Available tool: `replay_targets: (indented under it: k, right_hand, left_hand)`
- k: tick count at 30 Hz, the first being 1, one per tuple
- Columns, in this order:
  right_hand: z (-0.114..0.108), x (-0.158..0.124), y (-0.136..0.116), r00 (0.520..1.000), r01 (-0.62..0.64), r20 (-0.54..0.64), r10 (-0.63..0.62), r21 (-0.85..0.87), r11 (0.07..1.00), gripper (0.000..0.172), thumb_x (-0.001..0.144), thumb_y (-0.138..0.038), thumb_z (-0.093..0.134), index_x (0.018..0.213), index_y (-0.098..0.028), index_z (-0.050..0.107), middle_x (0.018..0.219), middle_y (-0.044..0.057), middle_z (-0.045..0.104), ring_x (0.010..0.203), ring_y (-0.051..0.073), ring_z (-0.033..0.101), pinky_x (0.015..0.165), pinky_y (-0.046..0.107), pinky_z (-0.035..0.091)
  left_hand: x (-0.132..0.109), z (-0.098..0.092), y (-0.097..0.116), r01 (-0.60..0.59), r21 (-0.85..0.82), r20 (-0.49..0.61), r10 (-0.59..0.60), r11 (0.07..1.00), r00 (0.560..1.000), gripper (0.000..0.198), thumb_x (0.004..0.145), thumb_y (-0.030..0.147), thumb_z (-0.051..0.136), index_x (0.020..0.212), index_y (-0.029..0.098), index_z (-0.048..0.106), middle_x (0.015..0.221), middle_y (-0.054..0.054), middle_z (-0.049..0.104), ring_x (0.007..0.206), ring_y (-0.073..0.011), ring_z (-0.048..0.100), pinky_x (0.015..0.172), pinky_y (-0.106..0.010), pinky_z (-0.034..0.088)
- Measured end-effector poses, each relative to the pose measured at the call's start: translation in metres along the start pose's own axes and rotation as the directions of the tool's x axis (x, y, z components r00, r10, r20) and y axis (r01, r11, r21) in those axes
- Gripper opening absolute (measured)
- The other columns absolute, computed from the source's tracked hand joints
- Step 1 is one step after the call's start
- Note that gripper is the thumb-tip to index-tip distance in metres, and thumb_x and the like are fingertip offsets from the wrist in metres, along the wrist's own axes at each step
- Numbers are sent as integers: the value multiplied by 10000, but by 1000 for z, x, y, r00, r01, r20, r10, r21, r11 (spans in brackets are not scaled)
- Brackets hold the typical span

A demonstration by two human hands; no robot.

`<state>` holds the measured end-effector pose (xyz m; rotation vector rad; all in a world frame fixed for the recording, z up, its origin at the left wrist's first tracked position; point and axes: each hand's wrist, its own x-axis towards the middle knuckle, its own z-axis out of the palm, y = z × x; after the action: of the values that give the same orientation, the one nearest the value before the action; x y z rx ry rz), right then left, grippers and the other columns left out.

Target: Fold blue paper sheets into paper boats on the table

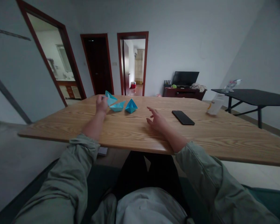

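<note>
Sitting at a wood-grain table (60,126), hands by three blue origami boats (117,106)
Left hand (101,104) curled at the leftmost boat (110,98), grip unclear; right hand (156,120) open, released, near a black smartphone (183,117).

Left hand (101,104) seemingly hides a paper boat corner (110,98).
</note>
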<state>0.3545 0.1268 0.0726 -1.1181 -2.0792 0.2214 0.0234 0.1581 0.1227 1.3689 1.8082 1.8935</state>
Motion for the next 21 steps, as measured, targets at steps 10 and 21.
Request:
replay_targets:
  k: [10,21]
  right_hand:
    - [-6,0,-11,972,77,-234,-17,250,965,852,771,-314,673,1500,-265,234,1454,109,413,1285,273,441,962,400,482]
    - [-19,2,-7,910,-128,-346,228,289,949,636,838,-256,519,1434,-217,302,1319,117,521,1059,226,569,876,324,502]
  left_hand:
    - [-112,101,82,353,-476,652,53,805,757,164,765,350,560,795,209,481,736,8,546,609,-120,544,489,-215,404]
    - [-127,121,85,4,-573,477,329,820,815,470,850,421,564,1276,226,527,1283,-83,577,1160,-243,549,884,-343,473]
